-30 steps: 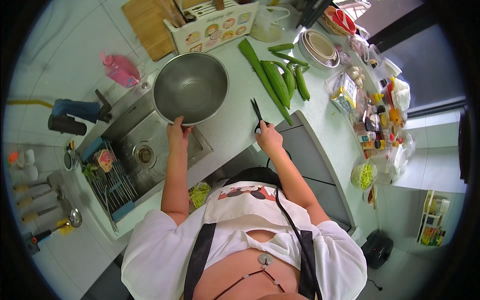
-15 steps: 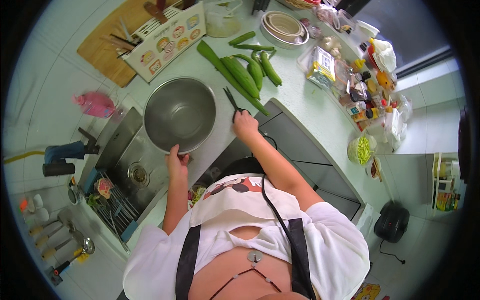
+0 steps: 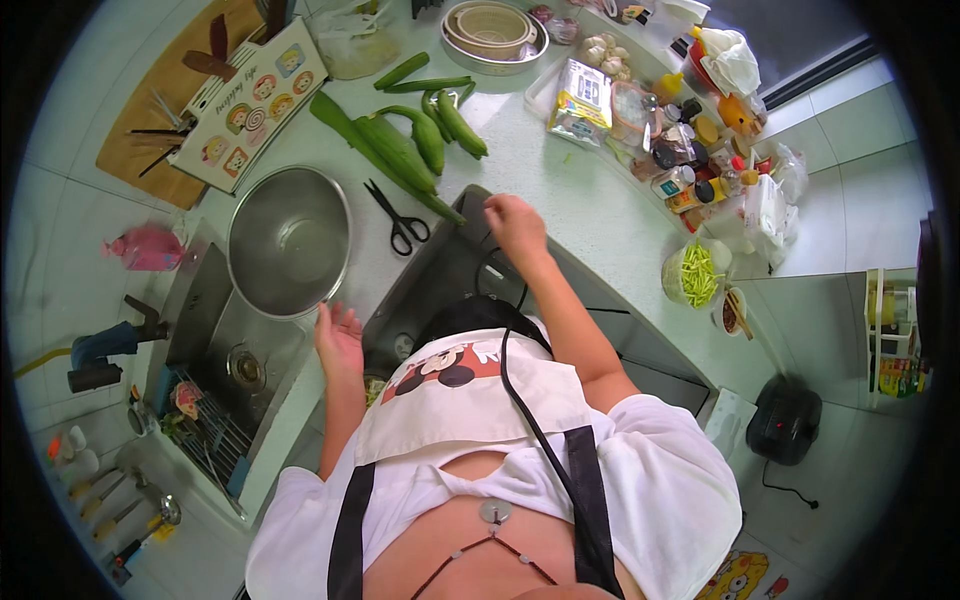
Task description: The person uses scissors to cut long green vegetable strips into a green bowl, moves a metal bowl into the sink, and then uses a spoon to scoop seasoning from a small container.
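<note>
Beside the near rim of the steel mixing bowl (image 3: 290, 242), my left hand (image 3: 340, 338) is open with its fingers apart. Its fingertips are close to the rim; I cannot tell whether they touch it. My right hand (image 3: 516, 230) is above the counter's front edge, its fingers curled in and nothing visible in them. Black-handled scissors (image 3: 400, 220) lie on the counter between the bowl and my right hand, blades pointing away. Just beyond them lie several long green vegetables (image 3: 395, 155), one stretching toward the counter edge near my right hand.
The sink (image 3: 200, 320) is at the left, below the bowl. A knife holder (image 3: 250, 105) stands at the back left. Stacked round bowls (image 3: 490, 32) are at the back. Bottles (image 3: 690, 190) and a container of cut green pieces (image 3: 697, 272) line the right side.
My right hand has let go of the scissors and moved slightly right, away from them. My left hand has loosened from the bowl's rim and its fingers have spread. The whole view has shifted.
</note>
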The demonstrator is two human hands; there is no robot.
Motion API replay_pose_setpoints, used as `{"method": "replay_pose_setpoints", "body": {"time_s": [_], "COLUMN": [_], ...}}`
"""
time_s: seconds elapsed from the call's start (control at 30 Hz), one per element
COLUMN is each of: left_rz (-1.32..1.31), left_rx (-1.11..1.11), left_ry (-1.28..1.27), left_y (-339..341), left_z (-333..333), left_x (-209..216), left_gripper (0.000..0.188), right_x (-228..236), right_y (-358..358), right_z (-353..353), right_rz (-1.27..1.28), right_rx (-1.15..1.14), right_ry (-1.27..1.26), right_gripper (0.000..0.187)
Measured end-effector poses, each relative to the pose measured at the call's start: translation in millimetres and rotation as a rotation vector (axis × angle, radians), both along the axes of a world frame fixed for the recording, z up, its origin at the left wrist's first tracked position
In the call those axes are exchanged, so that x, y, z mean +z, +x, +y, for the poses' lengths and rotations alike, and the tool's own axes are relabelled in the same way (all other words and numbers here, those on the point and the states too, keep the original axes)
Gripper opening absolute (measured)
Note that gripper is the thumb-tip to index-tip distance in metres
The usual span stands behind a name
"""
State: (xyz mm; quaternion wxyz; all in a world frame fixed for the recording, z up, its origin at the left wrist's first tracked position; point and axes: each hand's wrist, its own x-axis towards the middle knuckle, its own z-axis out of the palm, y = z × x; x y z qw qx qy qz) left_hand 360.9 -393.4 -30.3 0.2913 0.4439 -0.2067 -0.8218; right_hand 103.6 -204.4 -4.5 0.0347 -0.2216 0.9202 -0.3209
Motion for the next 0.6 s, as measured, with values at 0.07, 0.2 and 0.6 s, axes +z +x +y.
{"method": "replay_pose_setpoints", "body": {"time_s": [0.07, 0.2, 0.6], "left_rz": [-0.037, -0.064, -0.108], "left_rx": [-0.187, -0.4, -0.726], "left_ry": [-0.057, -0.226, -0.447], "left_y": [-21.1, -91.4, -229.5], "left_z": [19.2, 54.9, 93.6], "left_x": [0.0, 7.3, 11.3], "left_gripper": [0.021, 0.02, 0.019], "right_x": [-12.3, -28.0, -58.7], "right_y": [-25.3, -64.1, -163.2], "right_z": [34.9, 81.8, 85.9], "right_rz": [-0.049, -0.114, -0.216], "right_rx": [-0.12, -0.255, -0.471], "right_ry": [-0.014, 0.043, 0.131], "right_gripper": [0.014, 0.016, 0.027]}}
